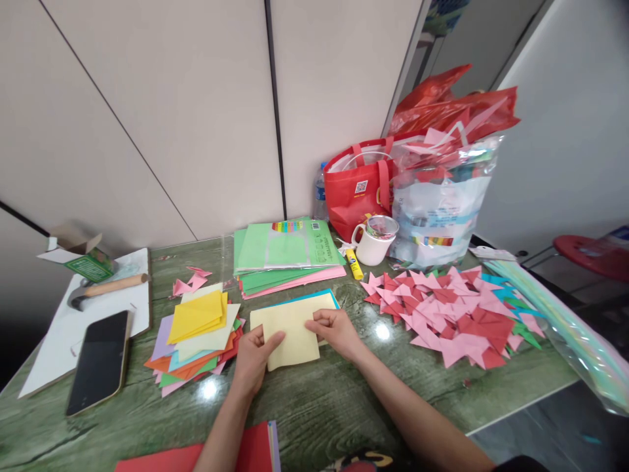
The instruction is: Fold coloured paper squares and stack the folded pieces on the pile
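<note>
Closest to the camera there's a red sheet (230, 455) cut off by the bottom edge, so I can't tell how big that stack is. Just past it, both hands are on a pale yellow paper sheet (292, 331) lying flat on the green tabletop (319, 406). The left hand (253, 357) is mostly flat, thumb pressing down on the sheet's lower left part. The right hand (334, 328) has its fingers curled, pinching the right edge. A blue sheet (314, 296) peeks out from underneath.

This paper looks light, thin and floppy, so I'd guess it creases easily and slides on that glossy top. Best held at edges or corners with fingertips.

To the left sits a messy pile of coloured squares (199, 341), then a phone (101, 360) and a hammer (105, 288). To the right is a heap of folded pink and red pieces (452, 314). Further back are the green paper packs (287, 252), a white mug (376, 242) and a red bag (358, 187); what's inside them is hard to make out.
</note>
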### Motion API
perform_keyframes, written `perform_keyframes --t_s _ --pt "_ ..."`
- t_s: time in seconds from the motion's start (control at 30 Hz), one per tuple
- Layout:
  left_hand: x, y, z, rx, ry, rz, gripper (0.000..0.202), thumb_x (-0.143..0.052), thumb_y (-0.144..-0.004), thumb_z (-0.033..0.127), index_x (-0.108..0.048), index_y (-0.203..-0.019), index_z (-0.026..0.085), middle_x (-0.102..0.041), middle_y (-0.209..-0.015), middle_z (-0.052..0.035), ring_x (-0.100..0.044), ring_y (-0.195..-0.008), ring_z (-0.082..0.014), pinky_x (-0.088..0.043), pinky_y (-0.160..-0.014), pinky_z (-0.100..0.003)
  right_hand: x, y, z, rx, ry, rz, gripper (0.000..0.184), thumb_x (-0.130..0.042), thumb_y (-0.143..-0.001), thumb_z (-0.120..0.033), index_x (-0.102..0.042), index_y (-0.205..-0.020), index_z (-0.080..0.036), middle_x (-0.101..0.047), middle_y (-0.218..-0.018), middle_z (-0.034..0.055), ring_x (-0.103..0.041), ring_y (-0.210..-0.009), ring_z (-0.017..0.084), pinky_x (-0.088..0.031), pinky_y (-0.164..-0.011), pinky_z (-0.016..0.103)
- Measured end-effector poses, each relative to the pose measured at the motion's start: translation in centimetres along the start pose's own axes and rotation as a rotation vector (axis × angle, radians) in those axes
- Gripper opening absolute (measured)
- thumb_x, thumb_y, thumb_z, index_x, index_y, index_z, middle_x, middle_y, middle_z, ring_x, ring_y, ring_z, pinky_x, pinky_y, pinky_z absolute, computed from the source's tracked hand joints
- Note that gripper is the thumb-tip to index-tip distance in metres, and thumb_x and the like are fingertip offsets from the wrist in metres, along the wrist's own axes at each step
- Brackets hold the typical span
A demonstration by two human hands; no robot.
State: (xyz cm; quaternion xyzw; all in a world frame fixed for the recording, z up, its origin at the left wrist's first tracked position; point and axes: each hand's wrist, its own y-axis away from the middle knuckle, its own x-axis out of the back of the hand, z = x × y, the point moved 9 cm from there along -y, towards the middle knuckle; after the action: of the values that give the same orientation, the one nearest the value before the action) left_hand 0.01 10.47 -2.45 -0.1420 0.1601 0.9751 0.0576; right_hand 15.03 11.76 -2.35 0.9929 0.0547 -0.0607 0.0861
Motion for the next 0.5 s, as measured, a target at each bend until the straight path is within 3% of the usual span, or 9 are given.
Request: perform_keyframes --t_s 0.17,0.3,0.5 --pt "0.0 0.1 0.1 0.027 0.011 -0.012 0.032 -0.07 -0.06 0.026 -0.063 -0.088 0.013 -0.07 -0.074 -0.0066 -0.064 -0.063 -0.0202 -0.05 -0.059 -0.031 0.2 -0.1 0.2 0.008 0.011 -0.004 0.038 -0.065 -0.057 -0.048 -0.046 -0.054 -0.015 -0.038 -0.042 -0.0083 -0.038 -0.041 0.006 -0.04 -0.045 0.02" --pt "0.5 0.0 0.0 0.058 -0.067 -0.018 0.021 -0.07 -0.059 0.03 -0.063 -0.072 0.014 -0.068 -0.066 -0.0033 -0.062 -0.058 -0.0171 -0.048 -0.056 -0.027 0.7 -0.2 0.1 0.016 0.03 0.02 0.037 -0.065 -0.057 -0.048 -0.048 -0.055 -0.015 -0.039 -0.043 -0.0076 -0.038 -0.041 0.006 -0.04 -0.045 0.021" --pt "1.3 -0.2 -0.2 0.05 -0.102 0.067 0.025 -0.072 -0.054 0.032 -0.056 -0.054 0.014 -0.061 -0.051 0.0001 -0.059 -0.05 -0.0154 -0.048 -0.053 -0.028 1.2 -0.4 -0.5 0.055 0.072 0.006 0.034 -0.064 -0.06 -0.046 -0.048 -0.056 -0.016 -0.038 -0.044 -0.0071 -0.037 -0.041 0.007 -0.04 -0.044 0.021"
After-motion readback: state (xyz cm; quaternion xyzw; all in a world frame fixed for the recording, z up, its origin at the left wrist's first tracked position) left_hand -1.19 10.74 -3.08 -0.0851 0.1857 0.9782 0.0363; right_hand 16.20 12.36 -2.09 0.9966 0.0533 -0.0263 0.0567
